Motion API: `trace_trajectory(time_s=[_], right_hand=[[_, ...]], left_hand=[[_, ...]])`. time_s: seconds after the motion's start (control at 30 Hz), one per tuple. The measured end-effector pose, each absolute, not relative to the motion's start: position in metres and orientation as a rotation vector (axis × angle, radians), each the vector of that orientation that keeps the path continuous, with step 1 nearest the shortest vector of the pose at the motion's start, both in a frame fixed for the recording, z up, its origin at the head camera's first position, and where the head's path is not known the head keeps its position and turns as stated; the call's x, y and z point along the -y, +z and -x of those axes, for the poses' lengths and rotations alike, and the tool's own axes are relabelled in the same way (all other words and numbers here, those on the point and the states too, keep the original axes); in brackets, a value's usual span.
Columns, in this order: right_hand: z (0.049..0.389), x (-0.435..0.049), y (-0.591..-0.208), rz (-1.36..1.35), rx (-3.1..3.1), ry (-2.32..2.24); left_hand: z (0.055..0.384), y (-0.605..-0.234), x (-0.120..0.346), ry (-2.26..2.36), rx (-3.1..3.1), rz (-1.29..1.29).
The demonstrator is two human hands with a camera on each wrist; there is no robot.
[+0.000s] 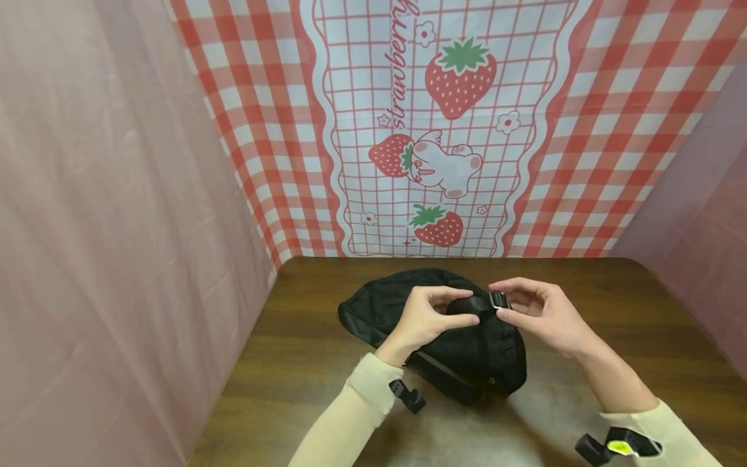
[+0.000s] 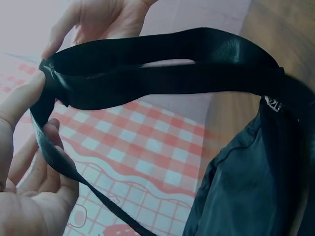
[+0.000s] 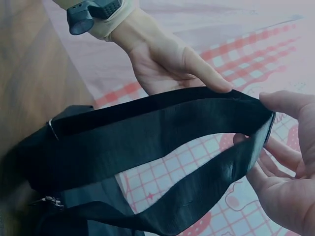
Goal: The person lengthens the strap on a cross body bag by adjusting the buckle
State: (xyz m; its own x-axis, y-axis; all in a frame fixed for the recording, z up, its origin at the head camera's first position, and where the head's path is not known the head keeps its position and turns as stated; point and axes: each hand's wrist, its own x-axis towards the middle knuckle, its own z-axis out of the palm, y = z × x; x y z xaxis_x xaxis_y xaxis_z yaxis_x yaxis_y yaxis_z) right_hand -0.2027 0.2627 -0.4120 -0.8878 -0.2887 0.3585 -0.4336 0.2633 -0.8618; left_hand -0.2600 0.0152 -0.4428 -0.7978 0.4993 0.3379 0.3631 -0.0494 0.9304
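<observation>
A black fabric bag (image 1: 379,305) lies on the table beneath both hands, its wide black strap (image 2: 172,81) raised in a loop. My left hand (image 1: 428,318) pinches the strap between thumb and fingers just left of a small slider buckle (image 1: 498,299) with a shiny metal edge. On the buckle's other side, my right hand (image 1: 543,314) grips the buckle and the folded strap end, thumb below and index finger above. From the right wrist view, the right hand (image 3: 288,157) holds the loop's far end, while the left hand (image 3: 167,64) has its thumb along the strap.
The brown wooden table (image 1: 280,363) extends around the bag. Behind it hangs a red-and-white checked cloth (image 1: 262,130) with strawberry prints. A pale pink curtain (image 1: 117,227) lines the left side, and another pinkish curtain (image 1: 700,227) the right.
</observation>
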Motion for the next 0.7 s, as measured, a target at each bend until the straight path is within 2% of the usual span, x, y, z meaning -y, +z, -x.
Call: trace_trajectory(time_s=[0.2,0.7], right_hand=[[0.2037,-0.2621,-0.4139,-0.730,2.324,1.739],[0.2000,-0.2635,-0.4174,-0.745,2.329,1.777]], left_hand=[[0.2582,-0.4431,-0.0176,2.035,-2.043,-0.839],[0.2554,-0.4421,-0.0238,1.947,-2.079,-0.840]])
